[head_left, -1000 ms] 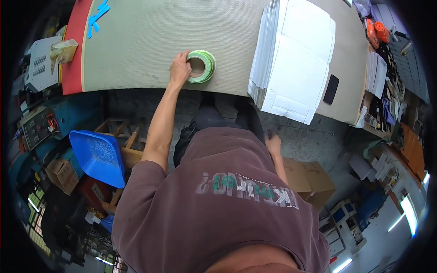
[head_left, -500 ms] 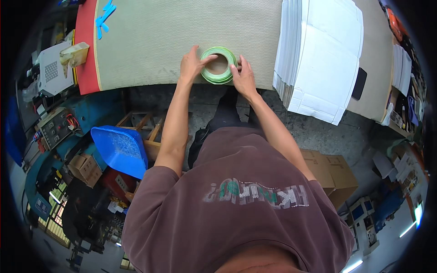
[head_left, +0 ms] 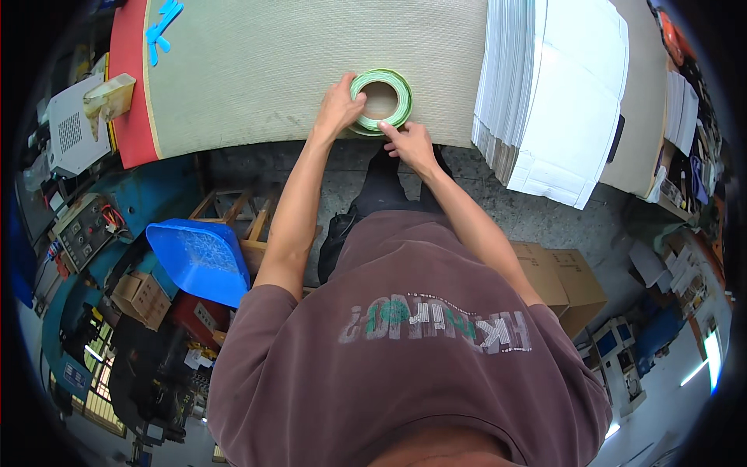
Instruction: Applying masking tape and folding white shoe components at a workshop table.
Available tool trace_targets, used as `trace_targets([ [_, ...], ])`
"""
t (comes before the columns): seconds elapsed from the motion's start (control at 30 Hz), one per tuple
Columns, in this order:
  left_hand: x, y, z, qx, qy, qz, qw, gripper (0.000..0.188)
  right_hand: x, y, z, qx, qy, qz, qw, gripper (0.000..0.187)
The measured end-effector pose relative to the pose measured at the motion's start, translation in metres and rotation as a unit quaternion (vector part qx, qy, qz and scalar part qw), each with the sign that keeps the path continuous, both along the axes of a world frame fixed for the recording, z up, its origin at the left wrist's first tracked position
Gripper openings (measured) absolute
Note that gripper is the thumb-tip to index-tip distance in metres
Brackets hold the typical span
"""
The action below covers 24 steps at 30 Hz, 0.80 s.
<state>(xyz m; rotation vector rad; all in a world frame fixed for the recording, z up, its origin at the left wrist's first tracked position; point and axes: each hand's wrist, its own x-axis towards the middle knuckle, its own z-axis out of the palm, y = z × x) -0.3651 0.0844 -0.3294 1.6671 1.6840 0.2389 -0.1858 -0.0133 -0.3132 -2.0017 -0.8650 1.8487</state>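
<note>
A pale green, ring-shaped roll [head_left: 404, 93], wound like tape or ribbon, lies near the front edge of the table, showing a brown inner core. My left hand [head_left: 339, 107] grips its left side, the thumb hooked over into the hole and the fingers along the outside. At the near right rim, my right hand [head_left: 414, 146] pinches the roll with the thumb on top. Its other fingers curl below and are partly hidden.
A tall stack of white cardboard sheets [head_left: 572, 101] stands on the table [head_left: 257, 70] to the right, partly covering a dark flat object [head_left: 616, 138]. Blue plastic pieces [head_left: 162, 31] lie far left. Beside my left arm is a blue scoop-shaped container [head_left: 198, 261]; cardboard boxes [head_left: 572, 284] sit low right.
My right hand has slid from the roll's right side round to its near right rim. My left hand stays on the left side. The whole view has shifted slightly.
</note>
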Motion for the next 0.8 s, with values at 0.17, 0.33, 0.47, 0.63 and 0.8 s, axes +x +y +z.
trace_targets([
  [0.17,0.021,0.011,0.001,0.132,0.155,-0.048,0.978,0.044,0.027,0.02,0.008,-0.008,0.032,0.066,0.997,0.04],
  [0.33,0.008,0.046,0.008,0.081,0.007,-0.168,0.982,0.05,0.036,0.02,0.004,0.121,0.007,0.073,0.99,0.035],
  [0.47,0.005,0.064,0.063,0.059,-0.203,-0.212,0.954,0.054,0.034,0.02,-0.002,0.29,0.02,-0.121,0.949,0.028],
  [0.63,-0.013,0.062,0.108,0.199,-0.235,-0.277,0.91,0.052,0.033,0.046,0.06,0.392,-0.058,-0.046,0.917,0.021],
  [0.8,-0.053,0.045,0.054,0.475,-0.017,-0.393,0.787,0.05,0.051,0.024,0.061,0.5,-0.374,0.174,0.761,0.008],
])
